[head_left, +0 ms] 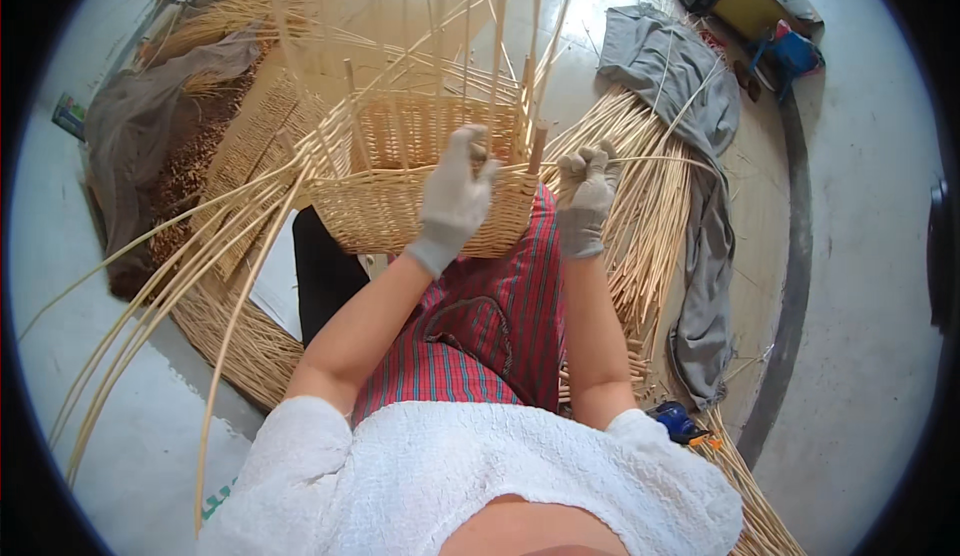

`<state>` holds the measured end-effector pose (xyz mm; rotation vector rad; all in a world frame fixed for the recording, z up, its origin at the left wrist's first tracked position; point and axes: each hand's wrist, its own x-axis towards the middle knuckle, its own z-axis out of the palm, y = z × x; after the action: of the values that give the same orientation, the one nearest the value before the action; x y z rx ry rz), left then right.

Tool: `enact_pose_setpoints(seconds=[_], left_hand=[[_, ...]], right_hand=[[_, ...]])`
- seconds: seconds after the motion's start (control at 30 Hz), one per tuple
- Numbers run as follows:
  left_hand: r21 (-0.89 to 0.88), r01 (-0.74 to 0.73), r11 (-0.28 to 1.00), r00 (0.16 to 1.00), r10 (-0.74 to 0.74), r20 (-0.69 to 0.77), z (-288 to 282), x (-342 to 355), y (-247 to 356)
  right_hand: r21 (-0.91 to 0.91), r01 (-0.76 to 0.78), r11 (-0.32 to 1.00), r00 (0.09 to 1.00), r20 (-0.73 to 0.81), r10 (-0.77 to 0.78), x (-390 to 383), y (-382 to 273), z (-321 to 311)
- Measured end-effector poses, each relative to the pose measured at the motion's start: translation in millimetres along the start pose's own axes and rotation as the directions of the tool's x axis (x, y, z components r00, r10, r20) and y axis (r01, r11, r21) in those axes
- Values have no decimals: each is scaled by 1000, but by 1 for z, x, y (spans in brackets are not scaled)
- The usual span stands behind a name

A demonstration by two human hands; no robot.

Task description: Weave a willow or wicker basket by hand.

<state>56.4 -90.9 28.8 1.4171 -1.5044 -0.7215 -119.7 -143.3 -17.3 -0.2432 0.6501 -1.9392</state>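
A half-woven wicker basket (410,216) rests on my lap, with upright rods above it and long loose ends fanning out to the lower left. My gloved left hand (455,196) is closed at the basket's near rim. My gloved right hand (587,194) is just right of the basket, fingers closed on a thin pale reed (655,159) that stretches out to the right. A short thicker peg (537,146) stands at the basket's right corner, between my hands.
Bundles of pale rods (640,226) lie at my right beside grey cloth (700,326). More rods and cardboard (250,136) lie at my left under gauzy cloth. A blue tool (675,421) is near my right elbow; a blue chair-like object (785,56) is at upper right.
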Motion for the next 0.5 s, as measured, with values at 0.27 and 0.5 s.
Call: enact_pose_setpoints(seconds=[0.27, 0.5], left_hand=[[518, -602, 607, 775, 601, 196, 8, -3, -30], [572, -650, 501, 707, 675, 212, 19, 22, -24]], right_hand=[[93, -291, 952, 922, 293, 253, -1, 17, 25], [121, -307, 944, 947, 144, 289, 17, 18, 44]])
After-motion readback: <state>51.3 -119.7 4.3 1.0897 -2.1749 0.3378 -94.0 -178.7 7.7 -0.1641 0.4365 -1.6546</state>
